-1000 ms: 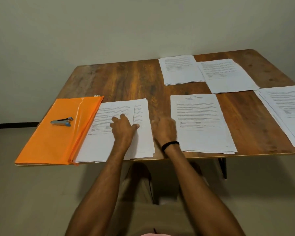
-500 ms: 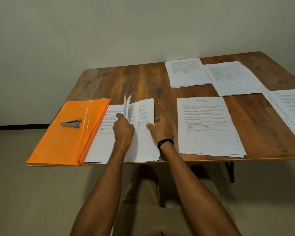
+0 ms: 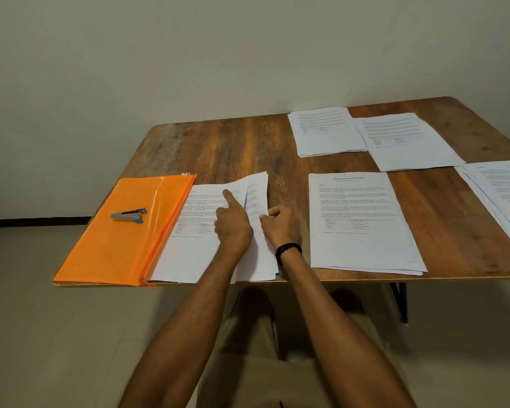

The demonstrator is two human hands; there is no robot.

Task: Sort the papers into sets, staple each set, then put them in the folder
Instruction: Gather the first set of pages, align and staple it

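Note:
A stack of printed papers [image 3: 189, 254] lies at the table's near edge, beside an orange zip folder [image 3: 115, 245]. A grey and blue stapler [image 3: 128, 215] rests on the folder. My left hand [image 3: 233, 225] is on this stack with its index finger stretched along a lifted top sheet [image 3: 249, 184], which curls up and over to the left. My right hand [image 3: 278, 225], with a black wristband, sits at the stack's right edge. Its curled fingers and thumb pinch the sheets there.
On the wooden table [image 3: 233, 148], another paper stack [image 3: 365, 231] lies just right of my hands. Two more stacks [image 3: 324, 134] [image 3: 409, 142] lie at the far side, and one stack [image 3: 507, 189] runs off the right edge. Below are my knees and a tiled floor.
Both hands were lying on the stack. My left hand has since lifted the top sheet and turned it leftward; my right hand shifted to the stack's right edge and curled its fingers.

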